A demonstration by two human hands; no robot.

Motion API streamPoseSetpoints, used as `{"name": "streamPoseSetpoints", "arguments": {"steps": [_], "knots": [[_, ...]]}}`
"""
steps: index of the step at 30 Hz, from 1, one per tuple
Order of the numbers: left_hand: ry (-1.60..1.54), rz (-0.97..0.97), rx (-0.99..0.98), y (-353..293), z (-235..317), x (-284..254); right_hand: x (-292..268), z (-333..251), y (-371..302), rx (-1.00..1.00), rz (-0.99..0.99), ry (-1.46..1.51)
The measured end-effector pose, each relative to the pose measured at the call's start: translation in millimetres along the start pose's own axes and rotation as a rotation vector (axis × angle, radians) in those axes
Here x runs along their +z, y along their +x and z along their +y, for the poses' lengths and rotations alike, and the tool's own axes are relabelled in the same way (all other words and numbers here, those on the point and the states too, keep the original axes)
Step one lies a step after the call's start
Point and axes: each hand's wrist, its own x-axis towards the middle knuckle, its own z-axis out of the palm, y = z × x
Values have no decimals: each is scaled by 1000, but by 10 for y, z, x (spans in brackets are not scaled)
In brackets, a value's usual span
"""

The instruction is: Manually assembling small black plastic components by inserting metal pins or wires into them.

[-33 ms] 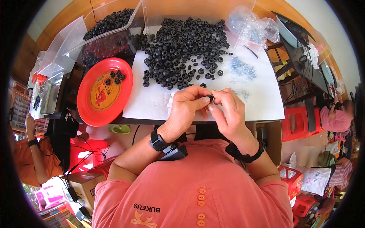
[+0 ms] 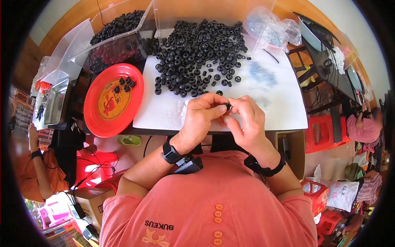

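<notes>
Both hands meet over the near edge of a white sheet (image 2: 158,117). Between the thumb and index finger of my left hand (image 2: 199,115) is a small round black piece (image 2: 227,106), partly covered by the fingertips. My right hand (image 2: 252,123) is closed in against the same piece from the right, its index fingertip touching it and its thumb just below. Beyond the hands spreads a large pile of black bead-like pieces (image 2: 197,57), many with a hole through them. A few similar pieces (image 2: 124,84) lie on a red oval plate (image 2: 94,109) to the left.
At the far left a clear plastic bin (image 2: 76,55) holds more black pieces. Tiny pale blue bits (image 2: 262,75) are scattered on the sheet's right, near a thin dark strip (image 2: 270,56) and a clear bag (image 2: 273,31). A metal tray (image 2: 57,103) and another person's arm (image 2: 39,164) are at left.
My right thumb and fingers have shifted slightly around the black piece. My left hand and everything on the table stay as they were.
</notes>
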Motion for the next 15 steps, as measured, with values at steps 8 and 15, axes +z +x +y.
{"name": "streamPoseSetpoints", "arguments": {"steps": [8, 15], "knots": [[143, 12, 40, 57, 25, 28, 201, 73, -24, 21, 172, -198], [251, -34, -78, 28, 186, 86, 39, 119, 16, -13, 88, -120]]}}
